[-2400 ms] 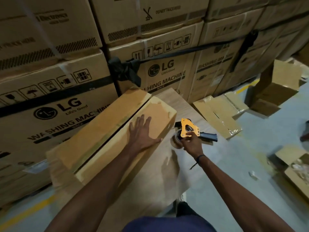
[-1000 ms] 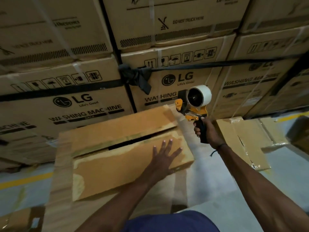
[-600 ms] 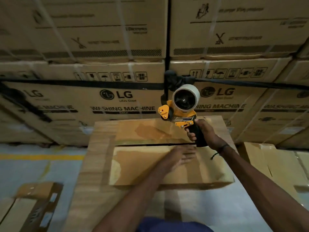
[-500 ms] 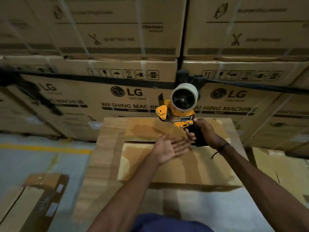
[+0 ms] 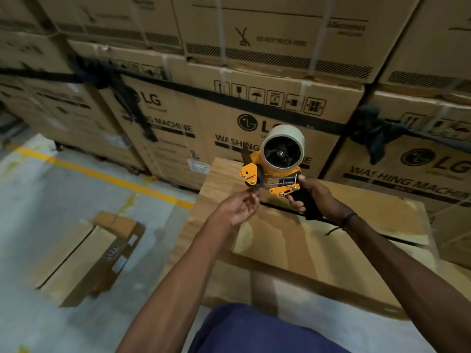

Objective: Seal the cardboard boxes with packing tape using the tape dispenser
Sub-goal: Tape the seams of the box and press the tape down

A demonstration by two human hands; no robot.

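An orange tape dispenser [image 5: 274,173] with a pale roll of packing tape [image 5: 283,146] is held upright above a long cardboard box [image 5: 318,248]. My right hand [image 5: 312,197] grips its black handle. My left hand [image 5: 239,207] is raised off the box, its fingertips pinched at the tape end just under the dispenser's front roller. The box's two top flaps are closed, with a dark gap along the seam [image 5: 275,207]. The box rests on a wooden board [image 5: 219,179].
A wall of stacked LG washing machine cartons [image 5: 229,118] bound with black straps stands right behind the board. A smaller cardboard box [image 5: 84,256] lies on the grey floor at the left. A yellow floor line [image 5: 102,174] runs along the cartons.
My left hand has lifted off the box flap and moved up to the dispenser's front. The view has swung left; the dispenser stays upright over the box.
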